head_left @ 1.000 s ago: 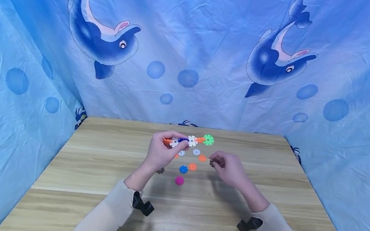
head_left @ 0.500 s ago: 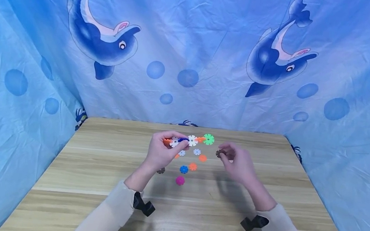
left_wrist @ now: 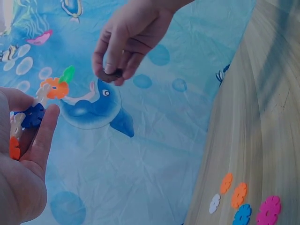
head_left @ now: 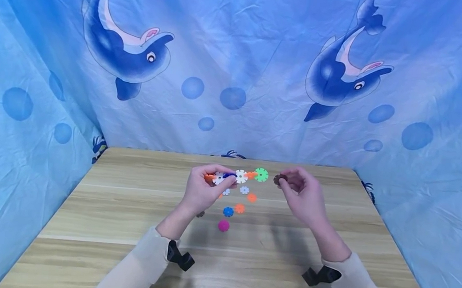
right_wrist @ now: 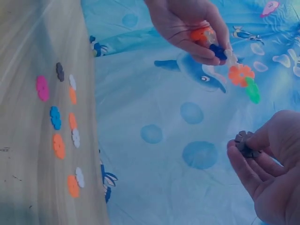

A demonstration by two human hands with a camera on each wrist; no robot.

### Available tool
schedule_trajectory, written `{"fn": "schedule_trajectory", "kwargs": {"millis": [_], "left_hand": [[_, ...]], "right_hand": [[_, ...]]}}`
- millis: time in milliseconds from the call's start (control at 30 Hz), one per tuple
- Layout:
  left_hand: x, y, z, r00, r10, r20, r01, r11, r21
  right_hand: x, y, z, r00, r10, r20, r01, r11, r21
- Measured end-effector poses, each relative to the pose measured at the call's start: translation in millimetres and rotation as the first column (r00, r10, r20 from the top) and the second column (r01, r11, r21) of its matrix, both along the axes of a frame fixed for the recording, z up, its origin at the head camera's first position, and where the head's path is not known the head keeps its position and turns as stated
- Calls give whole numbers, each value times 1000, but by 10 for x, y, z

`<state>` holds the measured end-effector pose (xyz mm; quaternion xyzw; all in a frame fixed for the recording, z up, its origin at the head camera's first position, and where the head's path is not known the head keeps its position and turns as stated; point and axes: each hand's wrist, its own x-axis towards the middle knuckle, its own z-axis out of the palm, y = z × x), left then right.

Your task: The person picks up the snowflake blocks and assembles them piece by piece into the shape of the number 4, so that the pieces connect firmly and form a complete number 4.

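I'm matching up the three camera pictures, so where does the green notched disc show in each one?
Head: green disc just right of and below the picture's centre.
Left wrist: green disc in the upper left.
Right wrist: green disc toward the right, above mid-height.
Shared landmark: the orange disc joined to it.

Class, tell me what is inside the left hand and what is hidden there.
The left hand holds a blue disc, white disc and orange disc, linked. It covers parts of them, so their full outlines cannot be seen.
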<state>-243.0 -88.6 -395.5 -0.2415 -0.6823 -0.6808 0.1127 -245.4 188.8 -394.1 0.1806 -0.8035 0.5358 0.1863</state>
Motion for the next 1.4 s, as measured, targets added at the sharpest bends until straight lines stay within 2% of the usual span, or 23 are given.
{"fn": "schedule_trajectory", "kwargs": {"millis": [200,400,600,800,1133,1400], "left_hand": [[3,14,15,1000,0,-10,0,1000,0],[2,33,10,1000,0,-16,0,1000,-6],[-6,52,-2,1000,18,2,-18,1000,-22],[-16,41,-19,1000,6,-6,-7,1000,-22],[-11,49,-30,1000,25,3,-25,999,-47],[-16,42,-44,1000,-12,16,12,1000,-3]], "right_hand": [[-23,-15,50,994,50,-96,-62,990,-126],[-15,-59,85,989,94,-118,-115,975,-191],[-9,-98,98,988,114,-101,-132,970,-203],[2,-111,100,987,136,-83,-151,965,-212],[-5,-133,60,976,183,-115,-205,953,-225],[-2,-126,50,964,230,-136,-258,931,-257]]}}
